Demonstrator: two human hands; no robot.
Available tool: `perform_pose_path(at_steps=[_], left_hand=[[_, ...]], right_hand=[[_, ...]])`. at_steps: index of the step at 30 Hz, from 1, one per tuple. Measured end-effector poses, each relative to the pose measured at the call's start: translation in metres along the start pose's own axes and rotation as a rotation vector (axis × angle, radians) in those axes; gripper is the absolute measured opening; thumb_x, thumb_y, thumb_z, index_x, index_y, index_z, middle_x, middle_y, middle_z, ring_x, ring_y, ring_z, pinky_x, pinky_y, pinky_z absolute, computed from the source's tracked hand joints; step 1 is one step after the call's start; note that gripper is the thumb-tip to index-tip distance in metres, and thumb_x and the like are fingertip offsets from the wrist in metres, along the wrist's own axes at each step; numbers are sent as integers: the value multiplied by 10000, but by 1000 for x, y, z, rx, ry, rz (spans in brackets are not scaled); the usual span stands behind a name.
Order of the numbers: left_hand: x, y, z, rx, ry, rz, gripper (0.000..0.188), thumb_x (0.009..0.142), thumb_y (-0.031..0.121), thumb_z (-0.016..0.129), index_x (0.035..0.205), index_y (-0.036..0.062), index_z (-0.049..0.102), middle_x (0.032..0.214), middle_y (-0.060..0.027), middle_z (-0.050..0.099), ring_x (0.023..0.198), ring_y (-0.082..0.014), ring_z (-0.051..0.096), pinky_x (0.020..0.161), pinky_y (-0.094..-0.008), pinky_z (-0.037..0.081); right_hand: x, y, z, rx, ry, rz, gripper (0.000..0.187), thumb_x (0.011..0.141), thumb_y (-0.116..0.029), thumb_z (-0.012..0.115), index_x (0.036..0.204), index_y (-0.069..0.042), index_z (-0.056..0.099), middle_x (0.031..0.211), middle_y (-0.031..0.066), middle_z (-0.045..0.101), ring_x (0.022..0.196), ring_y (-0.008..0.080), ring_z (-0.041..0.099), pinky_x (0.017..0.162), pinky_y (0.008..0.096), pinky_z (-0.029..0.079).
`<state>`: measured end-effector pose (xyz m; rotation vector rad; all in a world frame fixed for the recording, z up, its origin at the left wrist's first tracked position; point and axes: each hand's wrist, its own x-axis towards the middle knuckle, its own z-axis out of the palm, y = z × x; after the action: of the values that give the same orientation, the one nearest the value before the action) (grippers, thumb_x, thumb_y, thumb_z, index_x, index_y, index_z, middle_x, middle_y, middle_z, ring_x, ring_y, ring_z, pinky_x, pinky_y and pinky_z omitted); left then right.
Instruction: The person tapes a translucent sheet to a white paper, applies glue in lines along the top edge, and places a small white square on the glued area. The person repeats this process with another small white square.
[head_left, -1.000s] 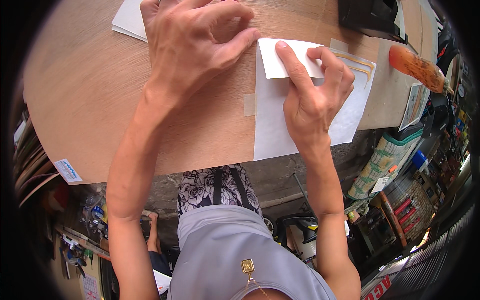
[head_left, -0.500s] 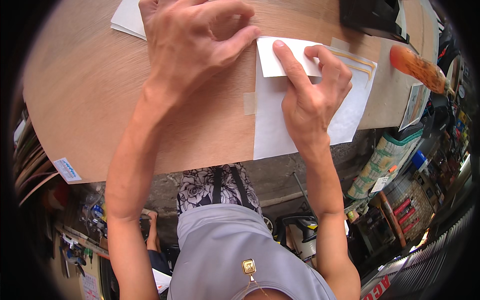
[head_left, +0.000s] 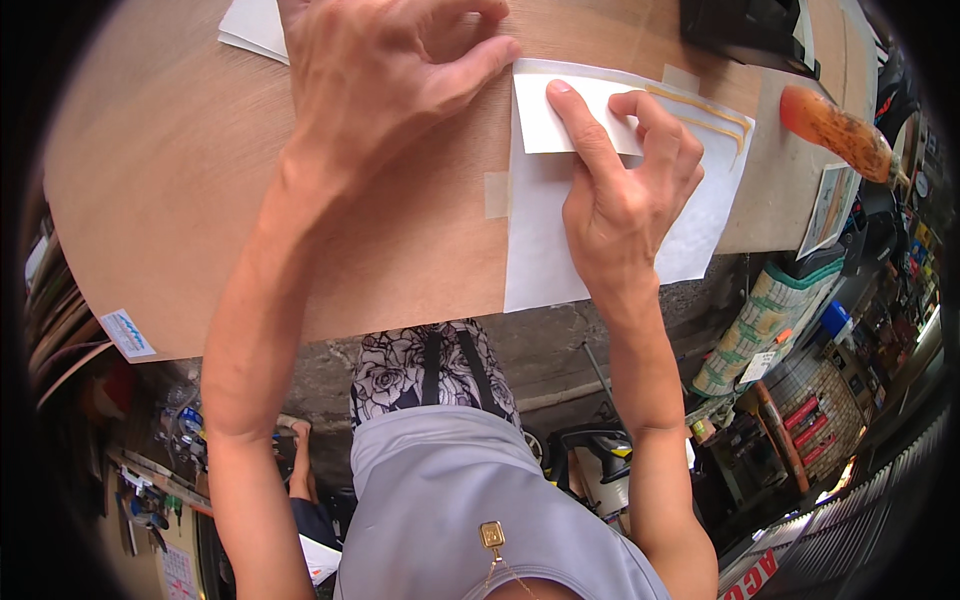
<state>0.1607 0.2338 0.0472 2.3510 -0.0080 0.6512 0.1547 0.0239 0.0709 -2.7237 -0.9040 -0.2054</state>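
A white sheet (head_left: 560, 240) lies on the plywood board, with tan strips (head_left: 715, 118) running along its upper right edge and corner. A smaller white piece of paper (head_left: 535, 120) rests on the sheet's upper left part. My right hand (head_left: 625, 180) presses this piece down, one digit stretched out on it and another bent at its right end. My left hand (head_left: 390, 70) is over the board, just beyond the sheet's upper left corner. Its thumb and forefinger are apart with nothing visible between them; its other fingertips are partly cut off by the frame.
The plywood board (head_left: 180, 230) carries white papers (head_left: 255, 28) at far left and pale tape pieces (head_left: 496, 195). A black holder (head_left: 750, 35) and an orange-brown handle-like object (head_left: 840, 130) lie at right. A rolled mat (head_left: 765, 325) stands beyond the board's right edge.
My left thumb has drawn slightly up, away from the small paper's corner. A strip of the white sheet now shows above the small paper. My right hand has hardly moved.
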Motion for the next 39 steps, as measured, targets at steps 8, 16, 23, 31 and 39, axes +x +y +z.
perform_pose_path(at_steps=[8, 16, 23, 31, 39], left_hand=[[-6, -11, 8, -29, 28, 53, 161, 655, 249, 843, 725, 144, 743, 791, -40, 689, 769, -152, 602, 858, -351, 426], [-4, -10, 0, 73, -11, 94, 204, 663, 314, 844, 743, 149, 753, 811, -49, 699, 790, -151, 611, 878, -352, 421], [-5, -11, 8, -64, 12, -8, 199, 663, 302, 844, 740, 145, 750, 812, -48, 701, 786, -152, 614, 878, -352, 421], [-3, -15, -2, 72, -26, 105, 197, 672, 302, 826, 737, 133, 746, 818, -50, 700, 790, -169, 625, 865, -359, 438], [0, -5, -10, 121, -37, 86, 201, 678, 317, 825, 735, 142, 745, 818, -36, 697, 794, -170, 608, 839, -364, 447]], right_hand=[[-7, 0, 1, 15, 5, 5, 540, 699, 0, 606, 1133, -298, 726, 1107, 20, 515, 1043, 239, 443, 842, 395, 335], [-16, -2, 0, 18, -2, 6, 548, 696, 9, 604, 1134, -298, 725, 1112, 27, 510, 1040, 242, 443, 841, 398, 336], [-24, -5, 0, 24, 1, 6, 563, 682, 13, 604, 1138, -297, 721, 1116, 27, 506, 1044, 247, 439, 840, 399, 335], [-32, -11, -3, 17, -11, 14, 576, 678, 9, 605, 1150, -301, 715, 1122, 30, 502, 1042, 247, 438, 840, 401, 330], [-41, -14, -4, 21, -9, 16, 584, 682, 11, 600, 1162, -303, 709, 1116, 32, 504, 1037, 247, 441, 836, 399, 331]])
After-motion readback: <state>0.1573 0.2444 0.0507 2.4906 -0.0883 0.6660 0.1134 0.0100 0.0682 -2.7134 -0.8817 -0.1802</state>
